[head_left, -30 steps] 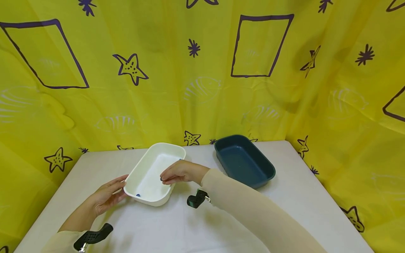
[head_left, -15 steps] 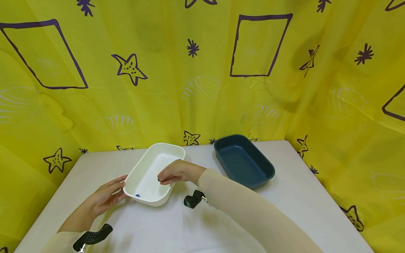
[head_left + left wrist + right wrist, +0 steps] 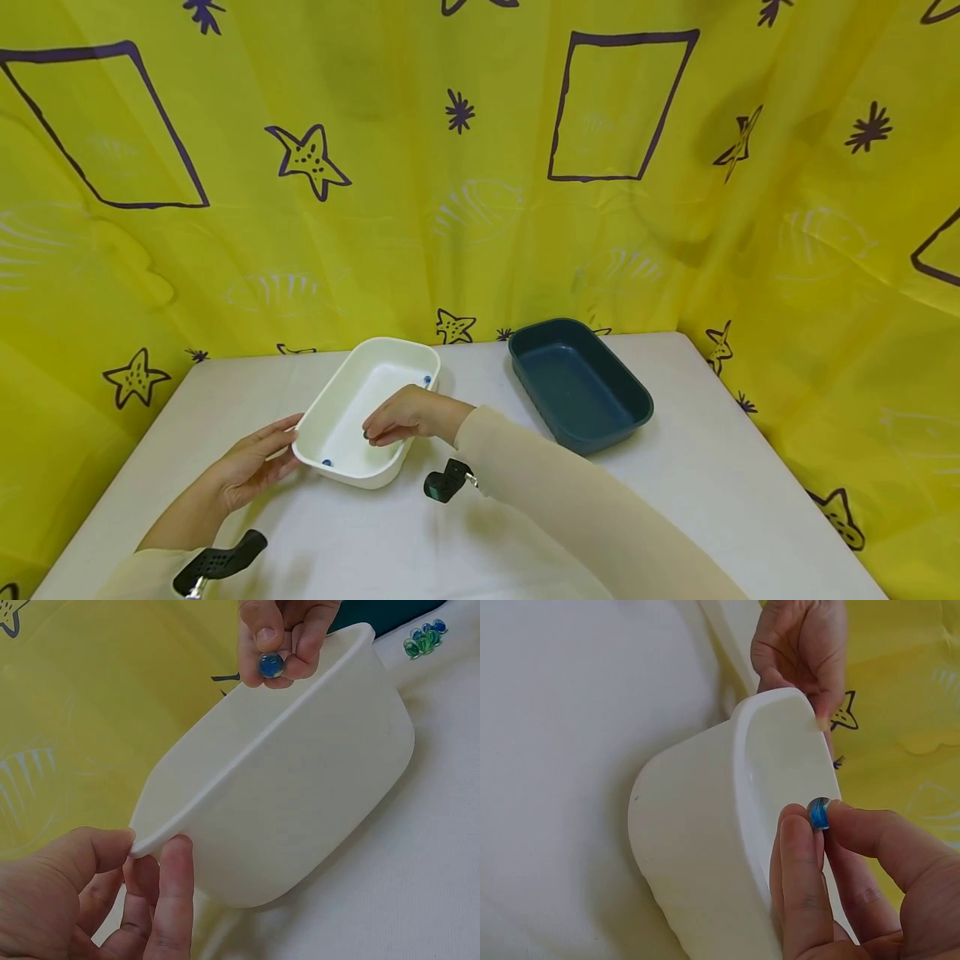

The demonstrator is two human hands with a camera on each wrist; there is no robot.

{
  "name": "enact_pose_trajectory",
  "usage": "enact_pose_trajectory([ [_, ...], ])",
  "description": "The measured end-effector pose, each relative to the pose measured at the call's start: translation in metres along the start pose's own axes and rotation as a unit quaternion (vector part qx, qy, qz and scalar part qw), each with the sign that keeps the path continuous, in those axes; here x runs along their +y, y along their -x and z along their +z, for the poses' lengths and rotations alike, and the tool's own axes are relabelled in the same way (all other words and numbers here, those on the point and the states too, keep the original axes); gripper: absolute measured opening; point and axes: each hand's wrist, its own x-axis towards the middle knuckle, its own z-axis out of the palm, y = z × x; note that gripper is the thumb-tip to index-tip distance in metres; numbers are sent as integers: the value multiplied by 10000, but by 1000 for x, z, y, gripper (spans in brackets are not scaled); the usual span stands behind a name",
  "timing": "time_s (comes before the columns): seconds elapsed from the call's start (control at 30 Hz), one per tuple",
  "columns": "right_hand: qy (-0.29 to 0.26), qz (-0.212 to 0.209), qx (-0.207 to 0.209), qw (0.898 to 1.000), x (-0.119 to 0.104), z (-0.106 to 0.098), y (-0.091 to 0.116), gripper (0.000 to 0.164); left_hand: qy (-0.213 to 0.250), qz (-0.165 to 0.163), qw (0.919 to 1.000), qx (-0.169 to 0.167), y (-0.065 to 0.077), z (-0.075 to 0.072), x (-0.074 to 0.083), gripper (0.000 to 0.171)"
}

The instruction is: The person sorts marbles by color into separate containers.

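Note:
My left hand [image 3: 258, 467] grips the near-left corner of a white plastic tub [image 3: 348, 392], thumb on the rim and fingers beneath it. Between thumb and fingertips of my right hand [image 3: 408, 414] is a blue glass marble [image 3: 820, 813], held over the tub. The left wrist view shows this marble [image 3: 271, 665] just above the far rim. Inside the tub, one blue marble [image 3: 326, 462] lies at the near end and another blue marble [image 3: 427, 379] by the far right wall. Part of the tub floor is hidden behind my right hand.
A dark teal tub [image 3: 581, 387] stands to the right on the white-covered table [image 3: 720, 433]. In the left wrist view, several green and blue marbles [image 3: 425, 639] lie on the cloth beyond the white tub. A yellow patterned curtain [image 3: 390, 167] hangs behind and at the sides.
My right hand, with its marble, has moved a little left and toward the near end over the white tub. The marble by the far right wall shows more fully. My left hand stays put.

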Motion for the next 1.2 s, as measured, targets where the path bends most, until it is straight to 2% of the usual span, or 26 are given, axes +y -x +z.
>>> enact_pose_trajectory([
  [0.27, 32, 12, 112, 9999, 2, 3, 0, 16, 1, 4, 10000, 1, 0, -1, 2, 24],
  [0.67, 24, -28, -237, 9997, 0, -8, 9, 18, -49, 34, 10000, -19, 2, 2, 3, 25],
  [0.8, 116, -27, -542, 9985, 0, -21, 14, 25, -96, 43, 9999, 57, 1, 3, 2, 24],
  [0.9, 217, -18, -579, 9981, 1, -37, 19, 27, -96, 18, 9999, 108, 2, 3, 3, 24],
  [1.03, 387, -5, -272, 9989, 7, -62, 25, 27, -84, 18, 9999, 95, 2, 3, 3, 23],
  [1.2, 815, 265, 231, 9961, 15, -92, 38, 29, -108, 16, 9998, 142, 2, 2, 1, 23],
])
